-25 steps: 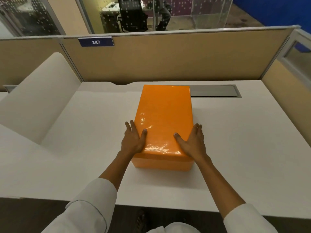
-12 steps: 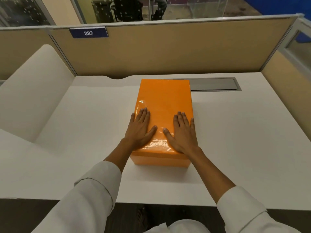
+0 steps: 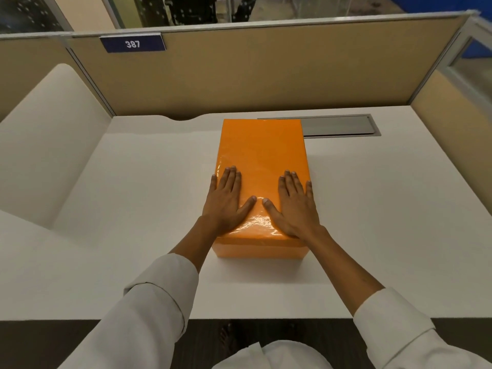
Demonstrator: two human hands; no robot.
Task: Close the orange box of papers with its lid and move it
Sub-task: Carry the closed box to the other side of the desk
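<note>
The orange box (image 3: 262, 247) stands lengthwise in the middle of the white desk, with its glossy orange lid (image 3: 262, 155) seated on top. The papers inside are hidden. My left hand (image 3: 226, 202) lies flat, palm down, on the near left part of the lid, fingers spread. My right hand (image 3: 295, 205) lies flat on the near right part in the same way. The two thumbs nearly meet at the lid's centre. Neither hand grips anything.
The white desk (image 3: 372, 222) is walled by tan partitions (image 3: 266, 75) at the back and right. A grey metal cable hatch (image 3: 340, 125) sits behind the box's right corner. A white curved divider (image 3: 45, 145) rises on the left. The desk's near edge runs below my forearms.
My hands have moved from clasping the sides of the lid's near end to resting flat on top of it. The box has stayed in place.
</note>
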